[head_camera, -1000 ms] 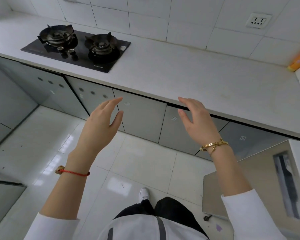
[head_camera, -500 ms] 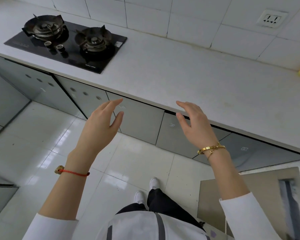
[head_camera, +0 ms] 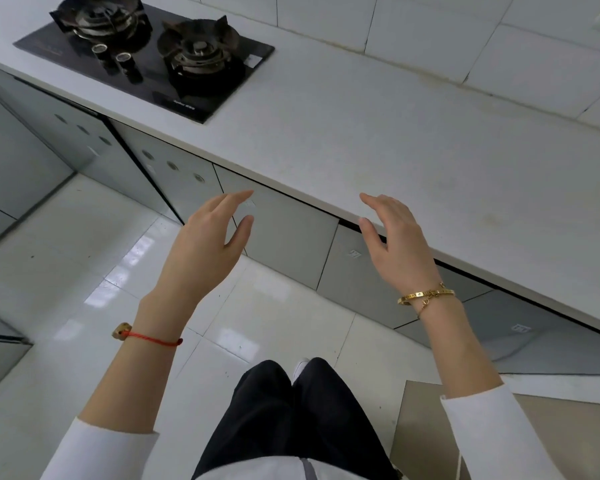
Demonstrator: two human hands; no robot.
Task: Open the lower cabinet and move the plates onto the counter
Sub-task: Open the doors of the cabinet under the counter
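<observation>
A row of grey lower cabinet doors (head_camera: 284,237) runs under the white counter (head_camera: 395,133), all shut. No plates are in sight. My left hand (head_camera: 205,247) is raised in front of the doors, fingers apart, holding nothing. My right hand (head_camera: 395,244) hovers at the counter's front edge, fingers spread and empty, above the seam between two doors. Neither hand touches a door or the counter.
A black two-burner gas hob (head_camera: 146,50) is set into the counter at the far left. White wall tiles rise behind the counter. Glossy white floor tiles (head_camera: 84,271) lie below, with my legs at the bottom and a beige panel (head_camera: 430,427) at the lower right.
The view has moved closer to the counter and tilted down. Both hands keep the same raised, spread pose and have advanced slightly toward the cabinet doors.
</observation>
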